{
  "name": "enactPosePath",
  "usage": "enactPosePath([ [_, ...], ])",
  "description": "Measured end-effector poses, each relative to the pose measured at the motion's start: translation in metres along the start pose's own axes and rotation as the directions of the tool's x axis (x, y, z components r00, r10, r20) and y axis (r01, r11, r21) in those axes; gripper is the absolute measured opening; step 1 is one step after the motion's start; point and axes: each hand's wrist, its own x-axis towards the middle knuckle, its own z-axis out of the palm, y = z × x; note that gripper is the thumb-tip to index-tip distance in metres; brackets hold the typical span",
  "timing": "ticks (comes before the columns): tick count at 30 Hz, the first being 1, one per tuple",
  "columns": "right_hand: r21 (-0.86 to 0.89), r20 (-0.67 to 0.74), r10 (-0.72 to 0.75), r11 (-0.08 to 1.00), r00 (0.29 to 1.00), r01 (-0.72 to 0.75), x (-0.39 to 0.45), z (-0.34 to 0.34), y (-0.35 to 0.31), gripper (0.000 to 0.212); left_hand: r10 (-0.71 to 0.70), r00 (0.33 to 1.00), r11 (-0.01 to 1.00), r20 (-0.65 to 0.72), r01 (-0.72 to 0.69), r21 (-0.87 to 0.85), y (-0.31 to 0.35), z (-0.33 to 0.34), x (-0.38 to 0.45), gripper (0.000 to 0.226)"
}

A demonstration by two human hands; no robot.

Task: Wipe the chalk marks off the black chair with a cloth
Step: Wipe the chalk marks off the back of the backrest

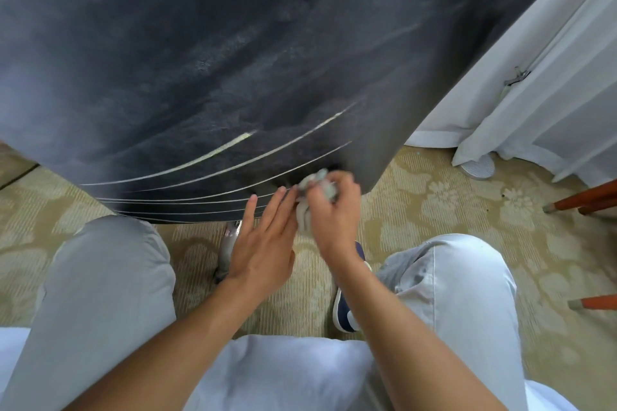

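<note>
Chalk marks (pixel 213 157) curve in pale lines across the lower part of the black chair (pixel 200 43), with fainter smears higher up. Right-hand fingers curl round a bunched grey cloth (pixel 312 190), pressing it against the chair's lower edge; the right hand (pixel 334 210) looks slightly blurred. Beside it, the left hand (pixel 263 243) lies flat with straight fingers close together, tips touching the chair. Pale trousers (pixel 107 277) and patterned carpet (pixel 467 210) surround them.
</note>
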Motion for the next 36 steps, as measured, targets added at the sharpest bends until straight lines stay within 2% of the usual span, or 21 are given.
enactPosePath([
  [2, -0.021, 0.079, 0.023, 1.000, 0.997, -0.022, -0.009, 0.007, 0.005, 0.017, 0.014, 1.000, 1.000, 0.017, -0.014, -0.002, -0.005, 0.004, 0.000, 0.100],
  [3, -0.018, 0.065, 0.034, 0.999, 0.997, -0.033, -0.006, 0.003, 0.004, 0.017, 0.028, 0.999, 0.999, 0.017, -0.028, -0.028, -0.008, 0.005, 0.000, 0.101],
  [5, -0.012, -0.082, 0.021, 1.000, 0.996, -0.022, 0.008, -0.015, -0.007, 0.016, 0.039, 0.999, 0.996, -0.011, -0.039, -0.079, -0.009, 0.004, 0.000, 0.099],
  [8, 0.106, -0.423, 0.010, 0.994, 0.906, 0.038, 0.043, -0.057, -0.028, 0.014, 0.031, 0.999, 0.995, -0.025, -0.033, -0.097, -0.008, 0.002, 0.000, 0.096],
  [10, 0.158, -0.482, 0.017, 0.985, 0.876, 0.068, 0.057, -0.069, -0.033, 0.018, 0.036, 0.999, 0.995, -0.033, -0.039, -0.096, -0.007, 0.001, -0.001, 0.097],
  [13, 0.124, -0.354, 0.030, 0.992, 0.935, 0.015, 0.035, -0.037, -0.025, 0.016, 0.030, 0.998, 0.990, -0.047, -0.036, -0.134, -0.007, 0.002, 0.000, 0.098],
  [15, 0.017, -0.163, -0.025, 0.999, 0.986, 0.029, 0.007, -0.007, -0.015, 0.019, 0.026, 0.999, 0.987, -0.041, -0.033, -0.159, -0.007, 0.004, 0.001, 0.101],
  [17, -0.033, -0.020, -0.028, 0.999, 0.999, 0.027, -0.008, 0.006, -0.008, 0.019, 0.025, 0.998, 0.984, -0.054, -0.034, -0.176, -0.008, 0.007, 0.001, 0.103],
  [19, -0.038, -0.041, -0.007, 0.999, 0.999, 0.006, -0.004, -0.002, -0.014, 0.017, 0.025, 0.996, 0.979, -0.083, -0.042, -0.200, -0.010, 0.007, 0.002, 0.101],
  [23, 0.041, -0.315, -0.083, 0.994, 0.945, 0.101, 0.021, -0.046, -0.053, 0.016, 0.012, 0.991, 0.969, -0.134, -0.044, -0.243, -0.007, -0.003, 0.002, 0.089],
  [25, 0.065, -0.380, -0.140, 0.982, 0.915, 0.177, 0.030, -0.063, -0.075, 0.017, 0.009, 0.981, 0.980, -0.192, -0.046, -0.192, -0.003, -0.014, 0.003, 0.074],
  [28, 0.013, -0.286, -0.124, 0.991, 0.950, 0.133, 0.028, -0.058, -0.081, 0.025, 0.044, 0.952, 0.987, -0.303, -0.089, -0.135, 0.003, -0.039, 0.003, 0.062],
  [31, -0.004, -0.177, -0.140, 0.990, 0.974, 0.141, 0.016, -0.048, -0.073, 0.028, 0.062, 0.912, 0.993, -0.406, -0.098, -0.068, 0.007, -0.068, 0.001, 0.062],
  [36, -0.032, -0.176, -0.145, 0.989, 0.974, 0.142, 0.011, -0.066, -0.085, 0.029, 0.065, 0.845, 0.997, -0.531, -0.034, 0.068, -0.003, -0.115, 0.003, 0.076],
])
